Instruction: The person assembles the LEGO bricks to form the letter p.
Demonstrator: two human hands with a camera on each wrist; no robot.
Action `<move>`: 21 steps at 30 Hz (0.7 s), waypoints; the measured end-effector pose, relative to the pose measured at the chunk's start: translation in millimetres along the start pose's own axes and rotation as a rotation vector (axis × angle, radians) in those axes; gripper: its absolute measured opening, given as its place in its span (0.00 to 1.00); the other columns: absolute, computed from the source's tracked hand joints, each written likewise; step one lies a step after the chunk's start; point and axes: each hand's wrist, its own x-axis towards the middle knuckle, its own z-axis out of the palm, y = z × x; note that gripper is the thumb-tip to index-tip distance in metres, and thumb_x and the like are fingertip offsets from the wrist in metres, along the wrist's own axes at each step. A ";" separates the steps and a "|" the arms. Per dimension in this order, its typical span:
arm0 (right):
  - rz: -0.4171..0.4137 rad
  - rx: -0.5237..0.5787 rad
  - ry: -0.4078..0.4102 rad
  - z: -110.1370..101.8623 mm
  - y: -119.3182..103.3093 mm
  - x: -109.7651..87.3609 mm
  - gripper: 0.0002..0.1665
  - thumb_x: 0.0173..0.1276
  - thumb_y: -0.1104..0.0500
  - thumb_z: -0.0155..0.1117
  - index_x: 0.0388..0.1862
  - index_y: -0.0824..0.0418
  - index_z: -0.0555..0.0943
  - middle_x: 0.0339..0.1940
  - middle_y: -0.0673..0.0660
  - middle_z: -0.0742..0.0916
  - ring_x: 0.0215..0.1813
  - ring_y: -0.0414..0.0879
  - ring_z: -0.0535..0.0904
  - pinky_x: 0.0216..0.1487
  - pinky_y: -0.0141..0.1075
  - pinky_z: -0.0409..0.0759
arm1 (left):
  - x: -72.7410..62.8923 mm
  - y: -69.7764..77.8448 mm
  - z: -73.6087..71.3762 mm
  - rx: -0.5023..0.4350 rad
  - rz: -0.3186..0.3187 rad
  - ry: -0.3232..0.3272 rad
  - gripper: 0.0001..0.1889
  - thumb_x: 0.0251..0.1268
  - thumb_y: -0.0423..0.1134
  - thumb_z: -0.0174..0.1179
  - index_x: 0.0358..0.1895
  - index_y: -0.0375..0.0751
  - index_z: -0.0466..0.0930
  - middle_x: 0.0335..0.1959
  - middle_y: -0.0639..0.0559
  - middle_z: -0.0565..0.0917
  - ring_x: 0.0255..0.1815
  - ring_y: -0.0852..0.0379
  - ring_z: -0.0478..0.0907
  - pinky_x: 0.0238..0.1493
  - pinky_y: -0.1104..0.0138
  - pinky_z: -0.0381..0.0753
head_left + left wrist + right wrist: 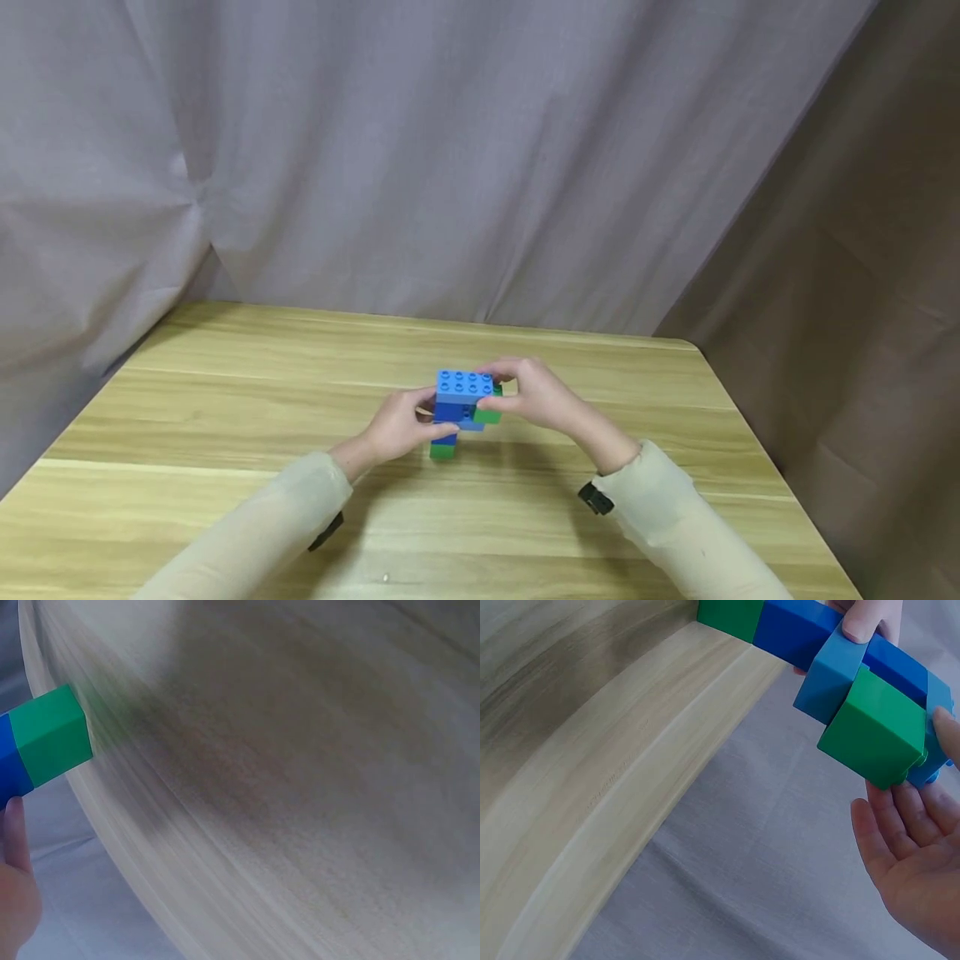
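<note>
Both hands hold one build of stacked toy building bricks over the middle of the table. A light blue studded brick point(465, 386) tops it, and a green brick point(877, 724) sits under its right end. Lower down come dark blue bricks point(795, 630), another light blue brick point(831, 679) and a green end brick point(52, 727). My left hand point(401, 423) grips the left side, its thumb across the front at the lower light blue brick. With thumb in front and fingers behind, my right hand point(536, 392) pinches the upper right end, by the top brick and the green one.
The wooden table point(225, 433) extends around the build, its far edge near a grey curtain point(420, 167). A darker brown curtain point(847, 250) hangs along the right side. A tiny pale speck point(386, 577) lies near the front of the table.
</note>
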 end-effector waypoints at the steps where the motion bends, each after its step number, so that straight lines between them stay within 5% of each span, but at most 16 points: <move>1: 0.005 0.006 0.002 0.5 0.3 -0.3 0.24 0.58 0.57 0.69 0.52 0.67 0.79 0.45 0.60 0.86 0.46 0.49 0.82 0.54 0.47 0.79 | 0.1 0.1 0.0 -0.003 0.002 -0.001 0.27 0.55 0.47 0.66 0.57 0.39 0.74 0.44 0.46 0.84 0.44 0.53 0.82 0.44 0.68 0.83; 9: 0.005 0.046 0.033 5.0 0.7 -2.0 0.26 0.59 0.59 0.68 0.55 0.68 0.77 0.48 0.62 0.85 0.46 0.50 0.82 0.50 0.41 0.81 | 0.9 1.2 -2.9 -0.030 0.022 -0.043 0.27 0.55 0.40 0.67 0.59 0.36 0.72 0.45 0.44 0.83 0.46 0.51 0.81 0.47 0.66 0.83; 15: -0.014 0.094 0.046 10.7 2.1 -2.7 0.28 0.59 0.61 0.68 0.57 0.70 0.75 0.52 0.65 0.83 0.48 0.53 0.81 0.45 0.35 0.83 | -4.4 -16.6 0.7 0.108 -0.006 -0.180 0.27 0.54 0.38 0.67 0.57 0.34 0.73 0.47 0.42 0.84 0.48 0.49 0.81 0.52 0.60 0.81; 21: 0.006 0.136 0.066 11.5 5.8 0.2 0.28 0.57 0.62 0.68 0.57 0.70 0.75 0.47 0.65 0.85 0.45 0.53 0.82 0.46 0.39 0.83 | -6.3 -17.9 1.7 0.121 0.004 -0.198 0.26 0.54 0.38 0.67 0.56 0.32 0.73 0.46 0.41 0.84 0.47 0.49 0.81 0.53 0.57 0.79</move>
